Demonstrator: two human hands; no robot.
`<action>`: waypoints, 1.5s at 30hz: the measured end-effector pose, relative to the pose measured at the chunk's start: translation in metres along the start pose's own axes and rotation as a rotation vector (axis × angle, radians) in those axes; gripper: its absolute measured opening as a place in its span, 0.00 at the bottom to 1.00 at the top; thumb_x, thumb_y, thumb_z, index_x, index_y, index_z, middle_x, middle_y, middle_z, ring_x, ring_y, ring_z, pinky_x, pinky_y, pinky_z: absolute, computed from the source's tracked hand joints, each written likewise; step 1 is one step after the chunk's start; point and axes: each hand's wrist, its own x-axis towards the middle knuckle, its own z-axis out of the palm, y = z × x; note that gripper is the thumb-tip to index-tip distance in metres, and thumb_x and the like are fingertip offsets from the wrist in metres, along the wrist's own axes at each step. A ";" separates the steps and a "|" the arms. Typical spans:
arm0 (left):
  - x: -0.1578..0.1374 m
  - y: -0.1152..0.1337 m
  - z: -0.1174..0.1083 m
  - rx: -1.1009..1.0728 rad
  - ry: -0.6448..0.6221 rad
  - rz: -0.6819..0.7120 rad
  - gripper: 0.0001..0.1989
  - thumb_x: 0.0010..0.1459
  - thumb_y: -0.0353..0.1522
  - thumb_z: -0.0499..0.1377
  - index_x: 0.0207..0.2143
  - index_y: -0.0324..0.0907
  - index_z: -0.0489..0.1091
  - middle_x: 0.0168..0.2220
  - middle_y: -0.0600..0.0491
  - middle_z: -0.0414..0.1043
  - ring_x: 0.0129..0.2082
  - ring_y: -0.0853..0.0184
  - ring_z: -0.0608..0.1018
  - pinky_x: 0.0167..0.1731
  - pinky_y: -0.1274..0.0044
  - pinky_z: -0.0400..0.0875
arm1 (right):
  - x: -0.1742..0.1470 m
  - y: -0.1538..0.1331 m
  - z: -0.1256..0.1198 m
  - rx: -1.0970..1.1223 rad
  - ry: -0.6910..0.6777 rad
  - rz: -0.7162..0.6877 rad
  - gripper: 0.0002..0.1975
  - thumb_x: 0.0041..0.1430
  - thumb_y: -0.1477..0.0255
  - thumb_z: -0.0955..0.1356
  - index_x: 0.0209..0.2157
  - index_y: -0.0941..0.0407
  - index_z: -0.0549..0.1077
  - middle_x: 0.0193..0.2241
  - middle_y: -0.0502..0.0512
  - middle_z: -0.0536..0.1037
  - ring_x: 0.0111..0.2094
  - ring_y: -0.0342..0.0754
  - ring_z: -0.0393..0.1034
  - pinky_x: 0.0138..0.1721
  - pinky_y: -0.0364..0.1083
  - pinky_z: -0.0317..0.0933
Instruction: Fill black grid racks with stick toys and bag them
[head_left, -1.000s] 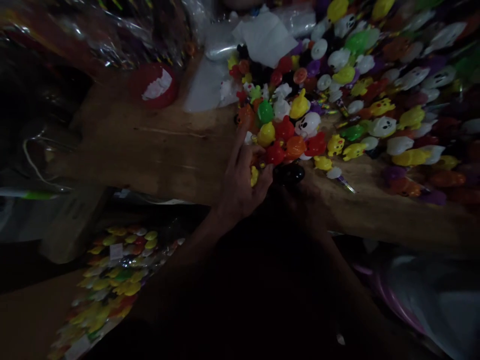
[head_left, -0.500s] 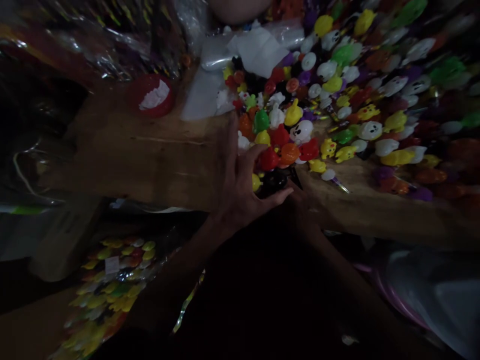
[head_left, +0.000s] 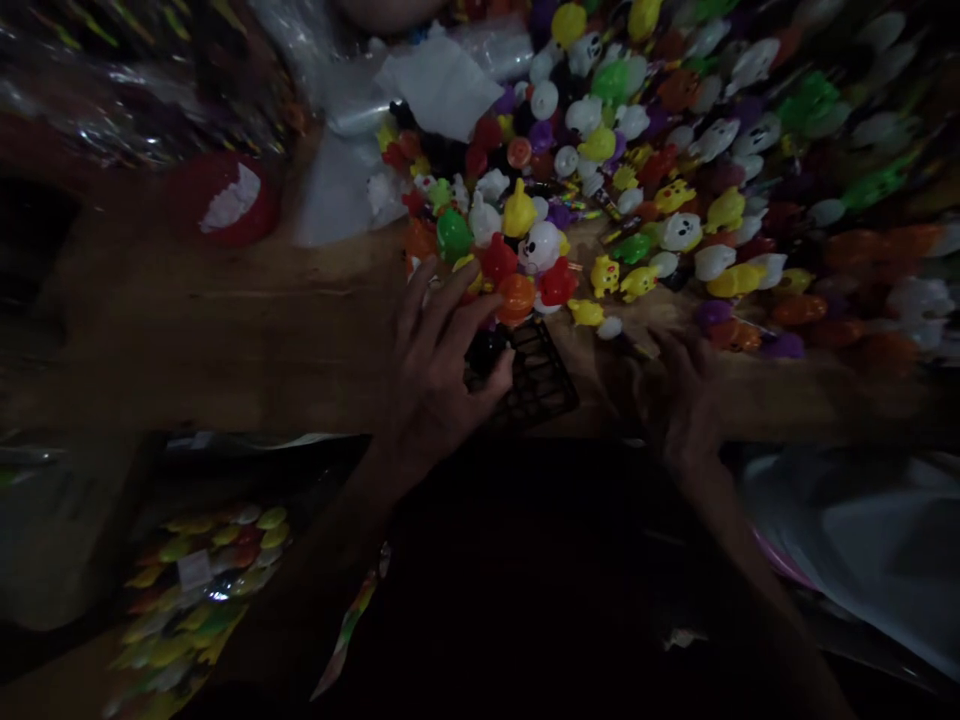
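My left hand (head_left: pixel 439 365) reaches over the near edge of a cluster of small plastic animal-head toys, fingers spread and thumb apart. Its fingertips are beside an orange toy head (head_left: pixel 516 298), and its thumb is by a dark round toy (head_left: pixel 486 348). Under these toys lies a black grid tray (head_left: pixel 544 375), partly covered by the hand. My right hand (head_left: pixel 686 395) is open over the wood to the right, fingers stretched forward and slightly blurred. Closest to it is a white-headed toy on a thin stick (head_left: pixel 611 327); I see no contact.
A large pile of colourful toy heads (head_left: pixel 675 230) covers the right and back of the wooden table (head_left: pixel 225 340). A red bowl with white stuff (head_left: pixel 236 205), clear plastic bags (head_left: pixel 352 90) and a white sheet (head_left: pixel 442 85) are behind. Bagged toys (head_left: pixel 202 590) sit below left.
My right hand has moved right, away from my left hand, exposing the black grid tray. My left hand stays by the toys. The whole view has shifted, so the table scene appears farther left.
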 end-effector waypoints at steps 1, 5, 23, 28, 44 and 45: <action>0.000 -0.001 0.000 0.003 -0.005 -0.007 0.21 0.62 0.34 0.62 0.58 0.47 0.69 0.65 0.48 0.68 0.73 0.50 0.57 0.73 0.51 0.55 | 0.002 0.012 -0.003 -0.053 -0.020 -0.014 0.18 0.68 0.63 0.66 0.53 0.56 0.77 0.48 0.68 0.78 0.47 0.61 0.70 0.48 0.60 0.66; 0.002 -0.004 -0.004 0.042 -0.025 0.016 0.21 0.62 0.37 0.62 0.57 0.47 0.69 0.65 0.49 0.68 0.72 0.49 0.59 0.72 0.50 0.55 | 0.010 0.024 -0.009 -0.045 -0.073 -0.043 0.13 0.68 0.64 0.66 0.43 0.53 0.82 0.43 0.65 0.80 0.42 0.58 0.70 0.45 0.58 0.64; -0.001 -0.004 -0.007 0.074 -0.039 0.107 0.24 0.62 0.34 0.61 0.60 0.46 0.66 0.67 0.45 0.65 0.71 0.50 0.62 0.70 0.54 0.58 | 0.069 -0.091 -0.025 0.313 -0.353 -0.253 0.12 0.62 0.78 0.65 0.43 0.57 0.77 0.37 0.57 0.81 0.33 0.51 0.76 0.31 0.47 0.67; -0.003 -0.006 -0.006 0.039 0.020 0.144 0.29 0.62 0.34 0.61 0.65 0.44 0.63 0.65 0.44 0.67 0.70 0.50 0.63 0.70 0.56 0.60 | 0.060 -0.109 0.002 0.534 -0.267 -0.112 0.11 0.63 0.77 0.65 0.43 0.55 0.78 0.36 0.54 0.83 0.34 0.49 0.78 0.38 0.47 0.73; 0.014 0.007 0.011 0.099 0.209 0.104 0.11 0.61 0.30 0.64 0.47 0.44 0.75 0.50 0.46 0.80 0.51 0.50 0.80 0.54 0.58 0.74 | 0.030 -0.077 0.016 0.521 -0.059 -0.186 0.16 0.70 0.74 0.63 0.51 0.53 0.79 0.43 0.58 0.83 0.42 0.48 0.80 0.42 0.45 0.76; 0.014 0.008 0.012 0.101 0.206 0.100 0.11 0.61 0.30 0.64 0.47 0.44 0.74 0.50 0.45 0.80 0.51 0.50 0.80 0.54 0.58 0.75 | 0.035 -0.067 0.008 0.484 -0.031 -0.177 0.15 0.69 0.74 0.63 0.50 0.53 0.79 0.41 0.57 0.83 0.40 0.48 0.80 0.39 0.45 0.76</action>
